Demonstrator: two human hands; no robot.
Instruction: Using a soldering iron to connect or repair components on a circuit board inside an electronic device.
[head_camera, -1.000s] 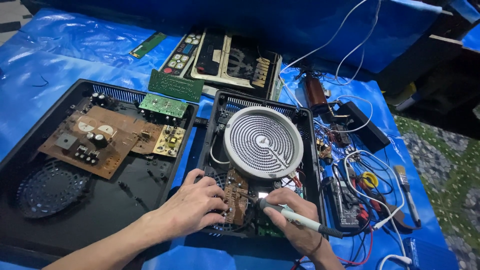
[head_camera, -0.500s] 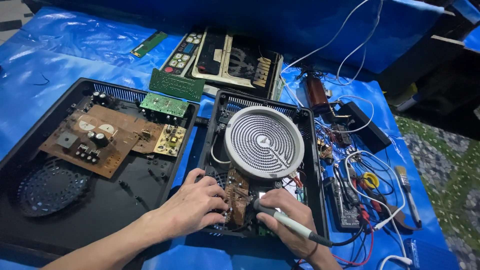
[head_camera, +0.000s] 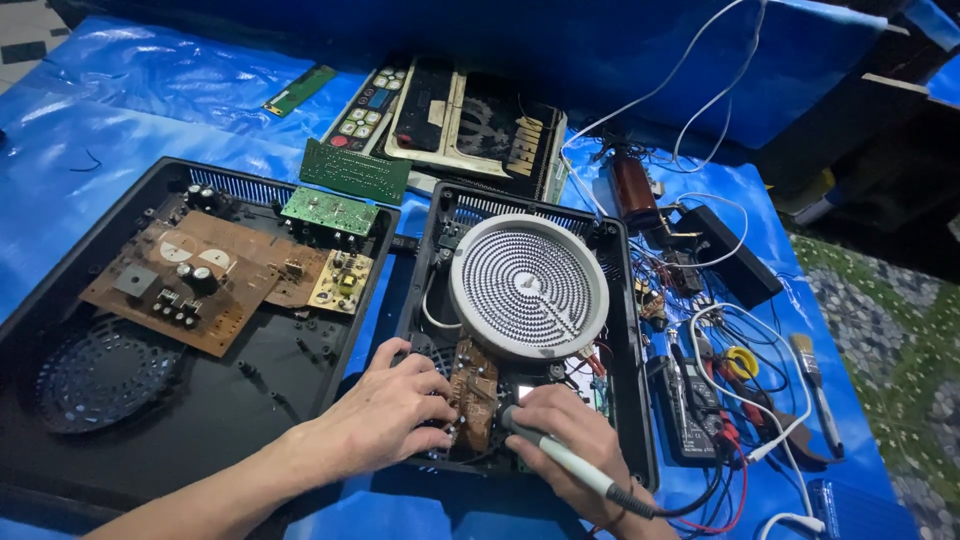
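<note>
Small brown circuit board (head_camera: 472, 392) w/ solder joints showing stands on edge inside the open black cooker housing (head_camera: 632, 330), just below the round spiral heating coil (head_camera: 528, 285), directly between both hands. Left hand (head_camera: 385, 410) half-curled, fingertips steadying board's left side, forearm in from lower left. Right hand (head_camera: 565, 440) closed round a grey soldering iron (head_camera: 560, 457), pen-style, tip at board's lower right edge; cable trails right.

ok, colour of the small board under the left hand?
Brown, on the circuit board under the left hand; the head view shows it.
</note>
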